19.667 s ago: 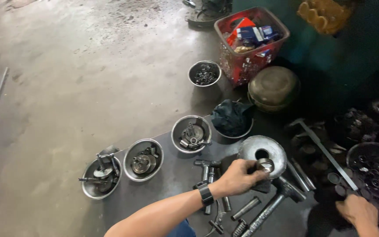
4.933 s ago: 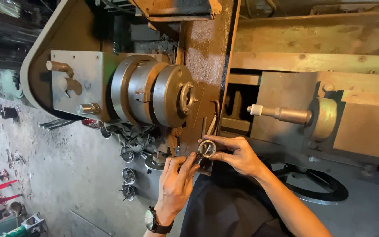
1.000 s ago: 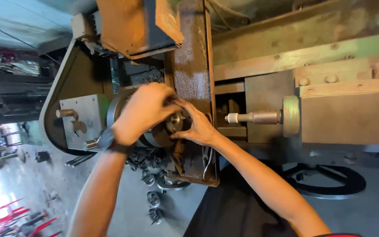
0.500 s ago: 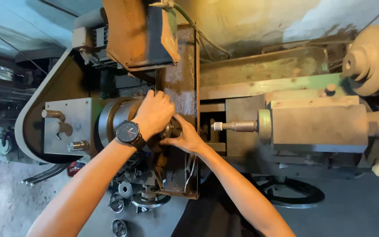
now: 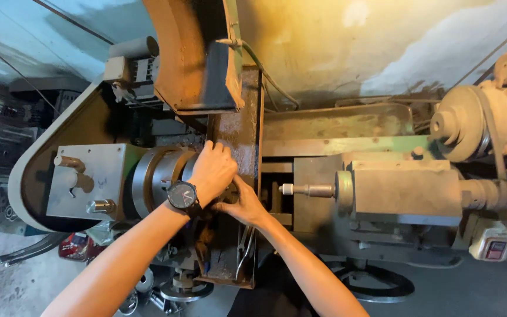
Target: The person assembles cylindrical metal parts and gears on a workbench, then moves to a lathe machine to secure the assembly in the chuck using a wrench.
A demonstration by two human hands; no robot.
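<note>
A grey steel lathe chuck (image 5: 159, 176) sits on the headstock at centre left. My left hand (image 5: 212, 170), with a black wristwatch on its wrist, curls over the chuck's front edge and covers its face. My right hand (image 5: 243, 204) reaches in from below right, its fingers tucked under my left hand at the chuck's face. Whatever it holds there is hidden. A rusty brown guard plate (image 5: 239, 129) stands just behind both hands.
A tailstock spindle (image 5: 309, 189) points at the chuck from the right, a short gap away. A grey headstock box (image 5: 89, 182) with knobs is on the left. A belt pulley (image 5: 459, 132) and switch boxes (image 5: 500, 246) are far right. Metal bowls (image 5: 183, 287) lie on the floor below.
Both hands stay at the chuck while the view tilts up and right. The small round metal part seen in my hands some seconds ago is now hidden.
</note>
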